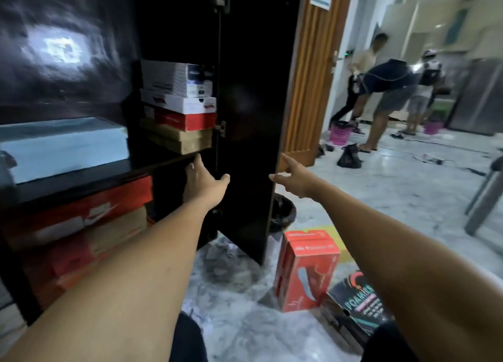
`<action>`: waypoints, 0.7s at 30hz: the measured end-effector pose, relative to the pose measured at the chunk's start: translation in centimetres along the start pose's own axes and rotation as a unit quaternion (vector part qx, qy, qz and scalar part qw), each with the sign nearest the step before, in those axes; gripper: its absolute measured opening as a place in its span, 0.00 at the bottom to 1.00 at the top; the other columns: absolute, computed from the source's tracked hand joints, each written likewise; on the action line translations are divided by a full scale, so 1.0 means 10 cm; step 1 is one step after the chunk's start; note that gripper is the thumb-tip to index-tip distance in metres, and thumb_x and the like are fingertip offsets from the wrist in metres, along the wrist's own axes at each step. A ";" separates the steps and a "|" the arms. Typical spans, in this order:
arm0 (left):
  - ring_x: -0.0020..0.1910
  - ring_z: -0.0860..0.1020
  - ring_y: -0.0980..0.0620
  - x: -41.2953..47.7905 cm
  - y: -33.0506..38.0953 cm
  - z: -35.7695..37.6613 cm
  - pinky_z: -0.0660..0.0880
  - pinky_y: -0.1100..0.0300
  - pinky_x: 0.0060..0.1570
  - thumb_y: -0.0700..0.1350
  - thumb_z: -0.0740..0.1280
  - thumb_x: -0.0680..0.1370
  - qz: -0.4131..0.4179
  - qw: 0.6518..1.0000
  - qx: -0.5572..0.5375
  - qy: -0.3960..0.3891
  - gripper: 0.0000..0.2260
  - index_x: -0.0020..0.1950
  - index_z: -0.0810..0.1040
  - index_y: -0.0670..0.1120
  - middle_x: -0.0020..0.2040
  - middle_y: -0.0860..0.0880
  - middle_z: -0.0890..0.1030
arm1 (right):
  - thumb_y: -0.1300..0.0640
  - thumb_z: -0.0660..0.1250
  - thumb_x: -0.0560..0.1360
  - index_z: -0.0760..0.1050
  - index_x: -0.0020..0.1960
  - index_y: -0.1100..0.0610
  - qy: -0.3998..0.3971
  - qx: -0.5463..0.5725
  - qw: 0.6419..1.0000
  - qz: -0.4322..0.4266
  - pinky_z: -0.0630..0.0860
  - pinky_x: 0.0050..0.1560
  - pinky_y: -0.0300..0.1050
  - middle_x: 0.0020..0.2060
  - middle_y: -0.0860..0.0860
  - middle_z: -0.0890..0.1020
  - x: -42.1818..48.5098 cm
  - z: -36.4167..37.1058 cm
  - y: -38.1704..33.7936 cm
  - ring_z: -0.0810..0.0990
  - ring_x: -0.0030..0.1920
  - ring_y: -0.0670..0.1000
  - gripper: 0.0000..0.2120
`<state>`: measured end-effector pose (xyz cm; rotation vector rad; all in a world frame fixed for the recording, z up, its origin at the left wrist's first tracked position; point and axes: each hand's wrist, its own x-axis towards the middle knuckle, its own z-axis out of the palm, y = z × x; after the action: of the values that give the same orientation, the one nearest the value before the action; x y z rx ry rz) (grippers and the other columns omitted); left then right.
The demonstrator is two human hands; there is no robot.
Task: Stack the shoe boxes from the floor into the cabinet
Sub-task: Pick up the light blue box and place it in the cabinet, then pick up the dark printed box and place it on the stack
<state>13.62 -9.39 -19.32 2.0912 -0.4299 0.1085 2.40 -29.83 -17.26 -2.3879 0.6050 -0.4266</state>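
Glossy grey-white marbled floor (381, 198) below and right of the right hand (294, 180). Ribbed wooden wall panel (307, 62) directly above that hand. Beyond it to the right, a bright corridor (400, 21) with people (389, 78) and pink buckets (339, 134) on the floor. Black bin (281, 212) just below the hand. Grey metal leg (484, 198) far right.

Upper shelf, right end: a stack of four cardboard shoe boxes (179, 105), grey-white, white, red and tan, fills it; dark free room above the stack.
Upper shelf, left end: a long pale blue box (62, 146) lies on the black shelf board (109, 174), with a narrow gap between it and the stack.
Lower compartment, left: orange and brown boxes (81, 220) are piled up to the board.
Lower compartment, right: open dark space; the left hand (201, 182) reaches there, fingers spread.
Right side: the tall black open door (250, 116) walls the opening.
Floor: an upright red box (307, 269) and a black printed box (356, 310) stand beside the door's foot; bare grey marble floor (245, 321) lies before the cabinet.
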 end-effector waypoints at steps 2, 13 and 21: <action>0.73 0.67 0.43 -0.18 0.15 0.29 0.69 0.50 0.65 0.55 0.70 0.77 0.017 0.999 -0.011 -0.039 0.40 0.81 0.49 0.50 0.80 0.47 0.54 | 0.40 0.67 0.77 0.46 0.82 0.47 0.014 -0.024 0.999 0.045 0.76 0.39 0.47 0.76 0.54 0.65 -0.24 -0.31 0.27 0.78 0.57 0.56 0.42; 0.76 0.61 0.43 -0.71 0.64 1.74 0.66 0.50 0.67 0.55 0.69 0.77 0.120 0.969 -0.012 -0.215 0.41 0.81 0.48 0.48 0.79 0.46 0.56 | 0.40 0.66 0.78 0.47 0.81 0.46 0.086 -0.052 0.971 0.218 0.81 0.50 0.57 0.77 0.57 0.62 -1.23 -1.23 1.50 0.76 0.64 0.60 0.41; 0.73 0.67 0.44 -1.01 0.51 2.79 0.68 0.52 0.67 0.55 0.70 0.75 0.147 0.949 0.035 -0.275 0.37 0.79 0.58 0.49 0.76 0.45 0.65 | 0.43 0.70 0.77 0.51 0.81 0.53 0.068 -0.021 0.963 0.260 0.69 0.70 0.54 0.77 0.59 0.64 -1.27 -0.97 2.88 0.68 0.73 0.59 0.42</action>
<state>-0.18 -32.63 -32.51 2.0947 -1.0868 -0.3005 -21.60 -48.12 -30.46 -2.1349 1.2706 -0.3453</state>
